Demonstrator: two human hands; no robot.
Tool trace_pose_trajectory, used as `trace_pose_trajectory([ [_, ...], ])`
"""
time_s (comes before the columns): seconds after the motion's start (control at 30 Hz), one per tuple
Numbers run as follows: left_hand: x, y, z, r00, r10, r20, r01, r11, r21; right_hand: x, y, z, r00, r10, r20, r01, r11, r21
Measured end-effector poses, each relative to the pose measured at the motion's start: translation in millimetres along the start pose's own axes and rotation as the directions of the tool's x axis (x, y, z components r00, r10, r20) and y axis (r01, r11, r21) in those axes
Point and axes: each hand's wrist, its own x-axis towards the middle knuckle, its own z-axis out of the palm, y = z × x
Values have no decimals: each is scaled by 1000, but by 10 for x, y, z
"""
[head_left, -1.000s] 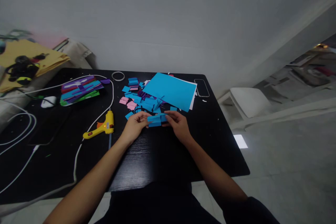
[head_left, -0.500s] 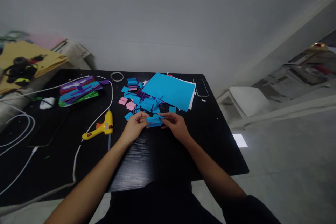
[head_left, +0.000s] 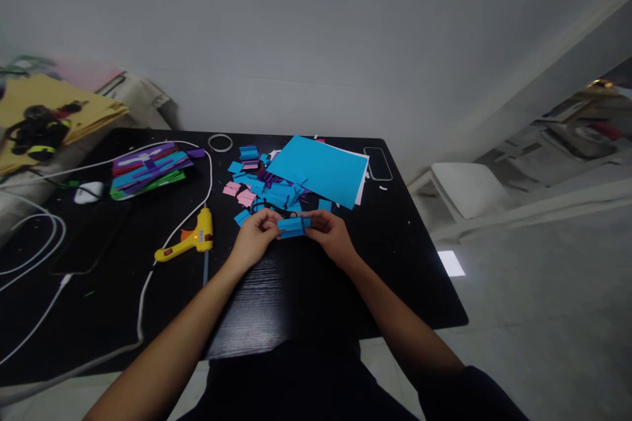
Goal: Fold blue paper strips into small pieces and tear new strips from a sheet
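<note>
Between my two hands is a small folded blue paper piece (head_left: 291,227), held over the black table (head_left: 326,289). My left hand (head_left: 257,231) pinches its left end, and my right hand (head_left: 328,233) grips its right end. Just beyond my fingers lies a pile of blue paper pieces (head_left: 277,194), some purple ones among them. Pink paper pieces (head_left: 245,197) lie at the left of the pile. A large blue sheet (head_left: 320,170) rests partly over the pile, with white paper under it.
A yellow glue gun (head_left: 197,237) lies left of my hands beside a white cable (head_left: 143,302). Farther left are a stack of coloured paper (head_left: 148,170) and a white mouse-like object (head_left: 89,193). A clear phone case (head_left: 378,164) lies back right, a white stool (head_left: 469,191) beyond.
The folded blue piece has turned slightly between my fingers and shows a flatter, smoother front face. Both hands stay in nearly the same place.
</note>
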Motion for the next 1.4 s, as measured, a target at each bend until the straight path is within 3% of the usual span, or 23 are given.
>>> trace_pose_trajectory([
  [0.8, 18, -50, 6, 997, -61, 46, 65, 993, -95, -7, -87, -2, 975, 189, 121, -215, 939, 268],
  [1.4, -30, 69, 17, 984, -103, 144, 118, 988, -101, -21, -73, -19, 958, 222, 180, -260, 937, 232],
])
